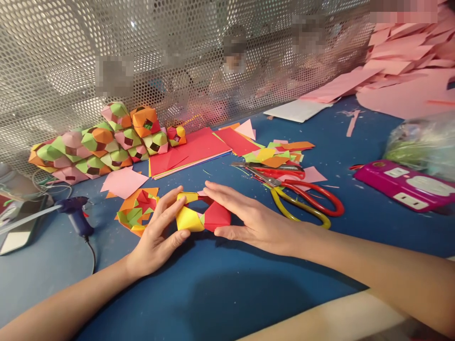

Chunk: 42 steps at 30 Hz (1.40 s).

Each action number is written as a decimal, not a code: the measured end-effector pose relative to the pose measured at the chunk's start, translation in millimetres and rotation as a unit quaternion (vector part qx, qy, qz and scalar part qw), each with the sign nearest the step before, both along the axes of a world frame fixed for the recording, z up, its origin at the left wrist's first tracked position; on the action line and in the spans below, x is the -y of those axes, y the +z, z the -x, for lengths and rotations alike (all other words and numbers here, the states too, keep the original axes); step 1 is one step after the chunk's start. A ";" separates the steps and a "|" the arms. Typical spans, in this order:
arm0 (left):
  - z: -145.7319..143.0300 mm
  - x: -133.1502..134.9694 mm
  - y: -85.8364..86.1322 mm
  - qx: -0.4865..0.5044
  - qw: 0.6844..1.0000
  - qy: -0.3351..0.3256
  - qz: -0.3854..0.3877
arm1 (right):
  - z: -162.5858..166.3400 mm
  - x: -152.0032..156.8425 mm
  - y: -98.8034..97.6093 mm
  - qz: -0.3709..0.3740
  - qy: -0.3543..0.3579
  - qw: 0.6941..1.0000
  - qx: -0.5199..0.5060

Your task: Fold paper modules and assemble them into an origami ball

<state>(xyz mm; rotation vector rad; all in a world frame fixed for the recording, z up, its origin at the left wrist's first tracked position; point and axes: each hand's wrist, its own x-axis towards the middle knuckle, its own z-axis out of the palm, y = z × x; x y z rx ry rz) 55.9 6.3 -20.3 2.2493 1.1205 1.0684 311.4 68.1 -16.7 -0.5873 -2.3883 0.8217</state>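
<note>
Presently, the folded paper ring (191, 220), yellow and red, is between the left hand (159, 227) and the right hand (245, 215), each holding one side with thumb and fingers. An orange-green folded piece (132, 216) is just beside the left fingers; red-handled scissors (334, 204) lie beyond the right wrist. Nearer the person, the blue table (220, 289) gives room. Behind stands a perforated metal screen (185, 28).

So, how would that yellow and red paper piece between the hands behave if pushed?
The yellow and red paper piece is probably light for its size, since it looks hollow. Its folded shape should make it fairly stiff, though paper could dent if the left hand and right hand squeezed hard.
</note>
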 end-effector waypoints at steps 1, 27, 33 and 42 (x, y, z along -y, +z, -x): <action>-0.2 0.3 0.4 -0.008 1.000 -0.001 -0.004 | -0.1 0.2 0.5 -0.005 0.005 1.000 0.001; -9.8 16.0 -3.0 0.145 0.985 0.032 0.093 | 7.4 4.1 -7.9 -0.250 0.031 0.965 -0.071; -8.9 17.5 -2.6 0.118 0.989 0.041 0.082 | 7.5 3.6 -9.7 -0.281 0.023 0.958 -0.057; -15.6 16.5 -2.2 0.237 0.962 0.008 0.132 | 11.5 4.7 -12.6 -0.337 0.006 0.940 -0.046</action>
